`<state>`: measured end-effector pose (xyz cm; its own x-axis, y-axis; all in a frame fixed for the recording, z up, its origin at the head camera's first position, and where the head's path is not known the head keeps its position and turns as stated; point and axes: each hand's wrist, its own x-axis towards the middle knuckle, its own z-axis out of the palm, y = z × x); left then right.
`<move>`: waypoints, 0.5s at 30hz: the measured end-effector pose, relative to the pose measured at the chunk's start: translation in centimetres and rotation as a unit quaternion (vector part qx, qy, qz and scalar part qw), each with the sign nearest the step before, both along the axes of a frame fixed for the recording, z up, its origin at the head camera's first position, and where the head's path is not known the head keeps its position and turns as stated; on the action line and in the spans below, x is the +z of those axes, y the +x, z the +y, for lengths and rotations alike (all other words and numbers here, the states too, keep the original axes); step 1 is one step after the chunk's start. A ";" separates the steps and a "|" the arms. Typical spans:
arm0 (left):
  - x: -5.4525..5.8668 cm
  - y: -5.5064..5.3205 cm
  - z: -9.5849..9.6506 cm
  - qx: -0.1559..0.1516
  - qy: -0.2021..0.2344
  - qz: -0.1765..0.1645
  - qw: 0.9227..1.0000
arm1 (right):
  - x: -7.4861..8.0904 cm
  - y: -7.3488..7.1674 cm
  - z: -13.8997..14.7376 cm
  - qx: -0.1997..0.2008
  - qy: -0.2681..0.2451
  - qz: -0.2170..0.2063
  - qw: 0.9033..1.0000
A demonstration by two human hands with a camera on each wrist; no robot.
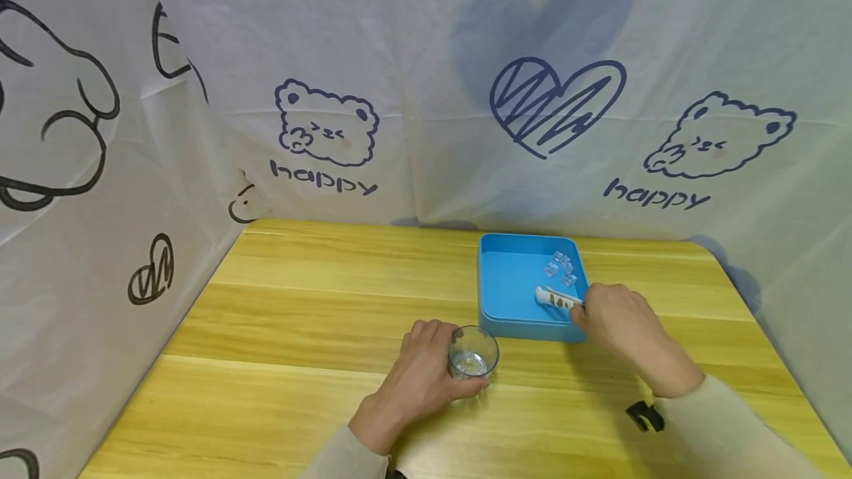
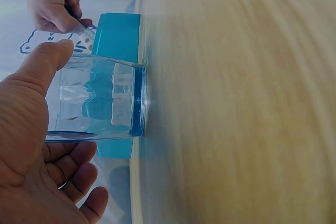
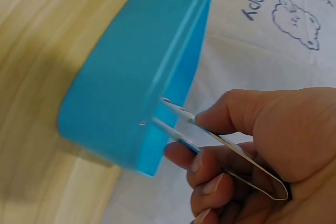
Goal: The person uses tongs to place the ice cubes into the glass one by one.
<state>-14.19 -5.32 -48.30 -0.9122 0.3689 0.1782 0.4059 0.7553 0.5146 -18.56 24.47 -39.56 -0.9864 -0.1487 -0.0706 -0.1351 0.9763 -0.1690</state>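
Observation:
A clear drinking glass [image 1: 474, 350] stands on the table, with several transparent cubes [image 2: 122, 95] at its bottom. My left hand [image 1: 426, 368] holds it from the left, thumb on the near side and fingers behind. To the right, my right hand [image 1: 622, 324] grips small tongs [image 1: 558, 299] at the near right corner of a blue box [image 1: 529, 329]. The right wrist view shows the tongs [image 3: 231, 145] pinched between thumb and fingers, their arms apart and their tips by the box rim. Inside the box, several clear ice-like cubes [image 1: 560, 267] lie toward the right.
The wooden table [image 1: 299, 316] meets a white cloth [image 1: 413, 94] with drawn bears and hearts at its back. Another cloth wall [image 1: 86, 265] rises along the left side. The blue box stands near the table's back edge.

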 end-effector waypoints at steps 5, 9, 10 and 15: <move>0.0 0.0 0.0 -0.001 -0.004 0.002 1.000 | -0.9 -0.5 0.3 0.000 -0.013 0.018 1.000; 0.0 0.0 0.0 0.000 -0.006 0.001 1.000 | -1.4 -0.6 0.5 -0.005 -0.025 0.036 0.999; 0.0 0.0 0.0 0.001 -0.006 0.002 1.000 | -1.5 -0.6 0.6 -0.006 -0.028 0.045 0.999; 0.0 0.0 0.0 0.001 -0.003 0.003 1.000 | -2.2 -0.5 1.1 0.014 -0.036 0.114 0.993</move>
